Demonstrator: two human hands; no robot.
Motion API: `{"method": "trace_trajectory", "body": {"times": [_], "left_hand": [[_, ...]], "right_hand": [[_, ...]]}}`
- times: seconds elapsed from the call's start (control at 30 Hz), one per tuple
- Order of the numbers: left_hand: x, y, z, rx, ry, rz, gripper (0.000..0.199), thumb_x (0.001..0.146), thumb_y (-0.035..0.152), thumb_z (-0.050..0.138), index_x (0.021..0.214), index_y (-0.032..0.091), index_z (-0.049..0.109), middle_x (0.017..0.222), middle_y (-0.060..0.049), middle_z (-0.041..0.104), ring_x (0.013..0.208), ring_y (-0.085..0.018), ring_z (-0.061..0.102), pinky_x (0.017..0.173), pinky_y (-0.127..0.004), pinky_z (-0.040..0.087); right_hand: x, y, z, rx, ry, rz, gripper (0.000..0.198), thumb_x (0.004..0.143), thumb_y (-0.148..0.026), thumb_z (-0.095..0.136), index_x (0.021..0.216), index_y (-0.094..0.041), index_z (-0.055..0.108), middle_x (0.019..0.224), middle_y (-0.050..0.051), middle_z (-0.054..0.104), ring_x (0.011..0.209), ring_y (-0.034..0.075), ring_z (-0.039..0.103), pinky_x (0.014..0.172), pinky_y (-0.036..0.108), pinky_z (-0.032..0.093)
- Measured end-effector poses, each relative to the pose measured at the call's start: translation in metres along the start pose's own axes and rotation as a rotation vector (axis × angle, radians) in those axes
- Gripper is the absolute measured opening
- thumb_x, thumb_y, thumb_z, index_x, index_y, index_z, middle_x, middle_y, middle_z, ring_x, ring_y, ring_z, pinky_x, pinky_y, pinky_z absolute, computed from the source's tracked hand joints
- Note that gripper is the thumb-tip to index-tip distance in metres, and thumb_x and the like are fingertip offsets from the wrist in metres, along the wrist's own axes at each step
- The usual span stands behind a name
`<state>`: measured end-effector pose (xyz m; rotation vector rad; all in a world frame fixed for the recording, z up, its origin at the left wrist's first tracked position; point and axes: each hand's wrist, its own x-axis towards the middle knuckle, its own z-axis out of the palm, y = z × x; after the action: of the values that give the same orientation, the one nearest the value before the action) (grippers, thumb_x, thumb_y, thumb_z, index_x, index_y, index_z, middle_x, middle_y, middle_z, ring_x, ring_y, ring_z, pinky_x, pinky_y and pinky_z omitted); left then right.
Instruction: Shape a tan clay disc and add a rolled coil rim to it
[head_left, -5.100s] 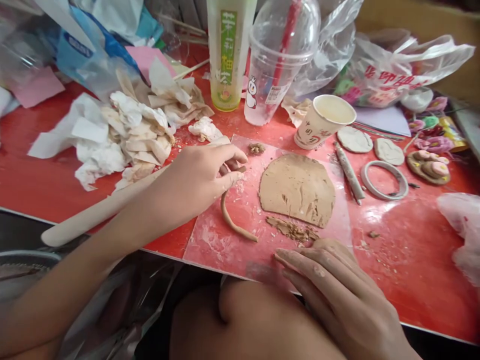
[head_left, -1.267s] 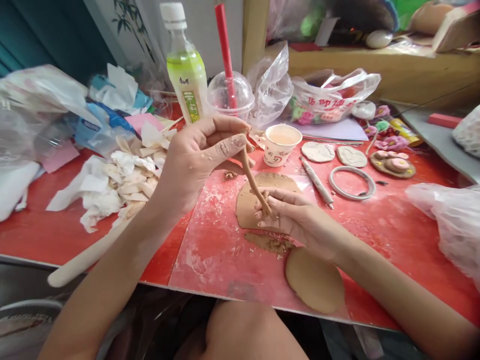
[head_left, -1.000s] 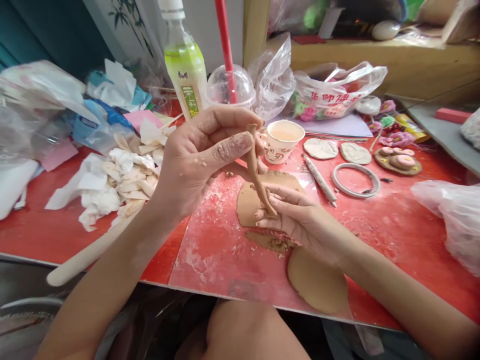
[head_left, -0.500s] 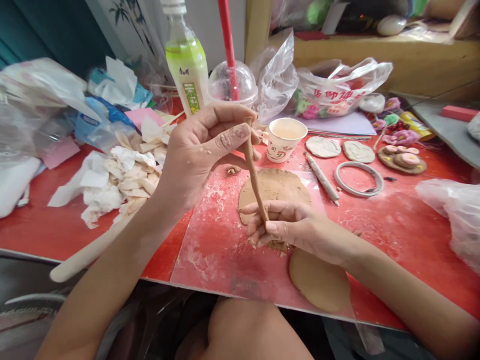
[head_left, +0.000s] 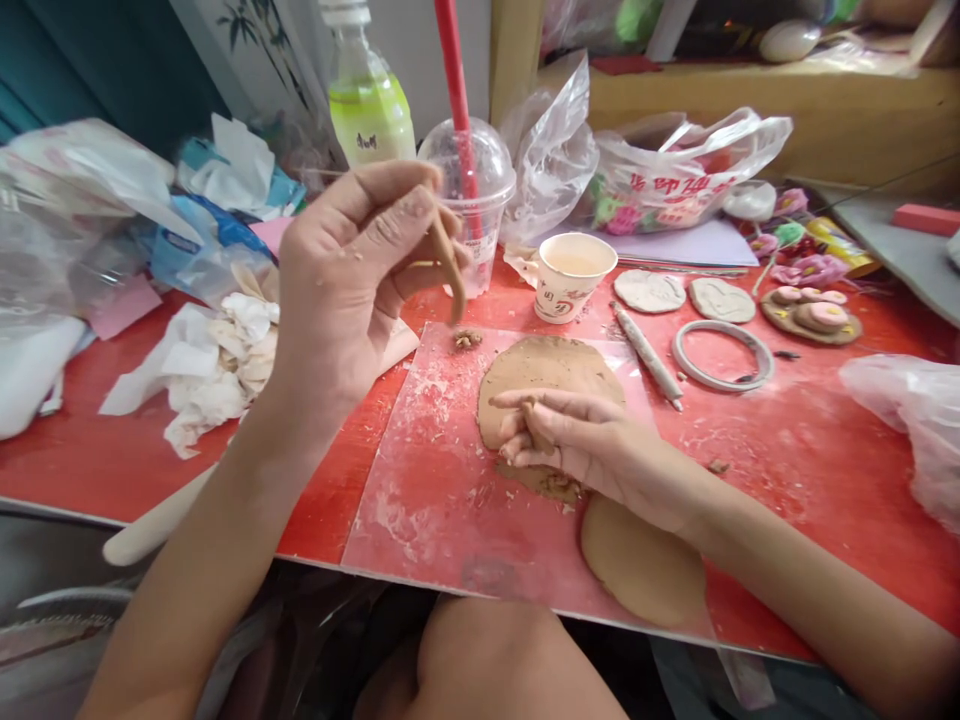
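Raised at the left, my left hand (head_left: 352, 270) pinches a brown clay strip (head_left: 448, 262) whose free end hangs down. My right hand (head_left: 585, 435) is closed on a short piece of the same clay (head_left: 538, 428) between thumb and fingers. Beneath the right hand, a flat brown clay slab (head_left: 551, 365) with a rough edge lies on a clear plastic sheet (head_left: 420, 500). Clay scraps (head_left: 551, 482) sit at the slab's near side. A smoother clay slab (head_left: 641, 560) lies close to the table's front edge, partly under my right wrist.
A paper cup (head_left: 574, 275), a domed plastic cup (head_left: 480, 215) and a green bottle (head_left: 371, 120) stand behind. To the right are a ring (head_left: 722, 357), a clay-smeared stick (head_left: 646, 355) and white clay discs (head_left: 649, 291). Crumpled tissues (head_left: 217, 350) lie left; a wooden roller (head_left: 157, 515) overhangs the front edge.
The long clay strip between my hands has parted in two. My left hand has moved up and left with the longer piece; my right hand keeps the short end, nearly in place.
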<state>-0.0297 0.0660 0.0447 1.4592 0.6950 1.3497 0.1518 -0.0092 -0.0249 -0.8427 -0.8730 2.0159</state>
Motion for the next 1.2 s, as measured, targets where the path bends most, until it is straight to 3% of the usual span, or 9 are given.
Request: {"method": "trace_trajectory", "body": {"times": [0.23, 0.33, 0.63, 0.8, 0.97, 1.2], "left_hand": [[-0.015, -0.011, 0.022, -0.076, -0.074, -0.276, 0.009, 0.079, 0.021, 0.063, 0.087, 0.021, 0.063, 0.078, 0.003, 0.066, 0.076, -0.013, 0.068, 0.066, -0.023, 0.056], [-0.016, -0.017, 0.023, -0.087, -0.077, -0.314, 0.008, 0.079, 0.022, 0.063, 0.087, 0.020, 0.063, 0.078, 0.002, 0.066, 0.077, -0.013, 0.068, 0.068, -0.023, 0.057], [-0.021, -0.025, 0.027, -0.169, -0.150, -0.411, 0.009, 0.082, 0.023, 0.060, 0.089, 0.020, 0.063, 0.081, 0.001, 0.065, 0.074, -0.012, 0.067, 0.067, -0.022, 0.056], [-0.024, -0.032, 0.030, -0.183, -0.132, -0.433, 0.008, 0.083, 0.022, 0.057, 0.089, 0.018, 0.061, 0.081, 0.000, 0.063, 0.075, -0.010, 0.064, 0.068, -0.021, 0.054], [-0.023, -0.035, 0.030, -0.162, -0.026, -0.399, 0.012, 0.080, 0.019, 0.058, 0.091, 0.018, 0.058, 0.088, 0.000, 0.059, 0.079, -0.009, 0.063, 0.073, -0.021, 0.053], [-0.026, -0.041, 0.029, 0.010, -0.195, -0.434, 0.042, 0.071, 0.015, 0.066, 0.109, 0.026, 0.053, 0.101, -0.001, 0.058, 0.094, -0.016, 0.062, 0.076, -0.025, 0.053]], "right_hand": [[0.001, -0.007, 0.002, 0.094, 0.058, 0.013, 0.047, 0.094, -0.046, 0.031, 0.104, -0.012, 0.061, 0.092, 0.009, 0.065, 0.085, 0.013, 0.063, 0.082, 0.026, 0.050], [0.002, -0.007, 0.004, 0.084, 0.039, 0.009, 0.047, 0.093, -0.048, 0.033, 0.099, -0.012, 0.063, 0.091, 0.009, 0.065, 0.081, 0.013, 0.062, 0.080, 0.024, 0.051], [0.003, -0.006, 0.004, 0.067, 0.054, -0.035, 0.045, 0.093, -0.048, 0.033, 0.110, -0.016, 0.061, 0.091, 0.007, 0.065, 0.087, 0.014, 0.061, 0.084, 0.027, 0.049], [0.001, -0.004, 0.004, 0.051, 0.005, -0.054, 0.024, 0.085, -0.031, 0.058, 0.103, -0.017, 0.064, 0.087, 0.003, 0.064, 0.082, 0.011, 0.061, 0.079, 0.024, 0.049], [0.000, -0.004, 0.003, 0.088, -0.019, -0.052, 0.020, 0.080, -0.024, 0.064, 0.097, -0.015, 0.064, 0.082, 0.001, 0.062, 0.078, 0.008, 0.060, 0.075, 0.020, 0.048], [0.001, -0.002, 0.001, 0.052, 0.001, -0.052, 0.012, 0.080, -0.014, 0.061, 0.092, -0.016, 0.063, 0.083, 0.001, 0.063, 0.076, 0.007, 0.059, 0.074, 0.020, 0.048]]}}
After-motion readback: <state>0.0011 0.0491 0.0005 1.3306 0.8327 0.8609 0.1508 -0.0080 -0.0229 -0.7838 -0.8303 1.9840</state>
